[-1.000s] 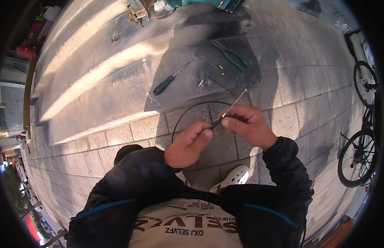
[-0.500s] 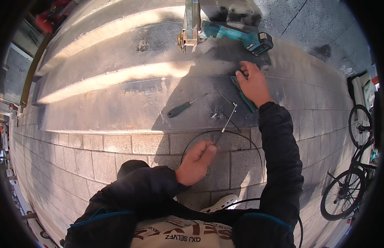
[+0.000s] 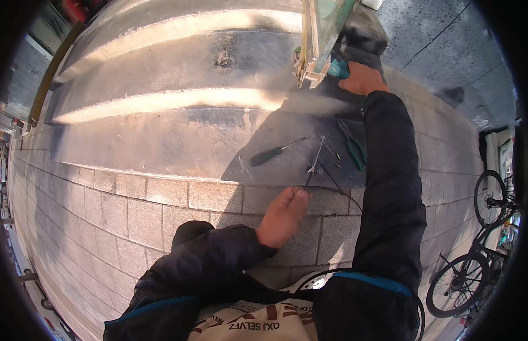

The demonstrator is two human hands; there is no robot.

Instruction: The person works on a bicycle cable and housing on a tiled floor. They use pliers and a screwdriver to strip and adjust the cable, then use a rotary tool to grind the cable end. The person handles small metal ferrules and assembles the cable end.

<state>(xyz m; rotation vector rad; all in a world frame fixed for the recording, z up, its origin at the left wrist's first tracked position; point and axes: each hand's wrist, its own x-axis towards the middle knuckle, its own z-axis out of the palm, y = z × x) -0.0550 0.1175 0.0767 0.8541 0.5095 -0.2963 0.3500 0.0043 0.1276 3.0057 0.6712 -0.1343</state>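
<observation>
A broad grey stone step [image 3: 178, 142] crosses the view above a pavement of pale rectangular paving blocks [image 3: 127, 210]. Near the front edge of the step, right of its middle, lies a screwdriver with a dark green handle and a thin steel shaft [image 3: 273, 153], its tip pointing right and away.

The left hand [image 3: 284, 216] hovers over the pavement just in front of the step edge. Its grip is closed: fingers and thumb pinch the near end of a thin stiff metal cable end [image 3: 314, 165], which slants up and away over the step. A thin black cable [image 3: 343, 190] runs from this area to the right, toward the dark sleeve of the right arm.

Just right of the metal cable end, a few small dark loose parts [image 3: 334, 154] lie on the step; what they are cannot be told. Beyond them, beside the right sleeve, lies a pair of pliers with green handles [image 3: 355, 149].

The right arm reaches far across the step. The right hand [image 3: 361, 78] rests on a teal power tool [image 3: 336, 69] at the far edge of the step, beside the base of a pale metal-framed stand [image 3: 316, 40]. Its fingers curl over the tool body; how firmly the grip closes cannot be told.

At the right edge, dark bicycles [image 3: 474, 267] stand on the pavement.
</observation>
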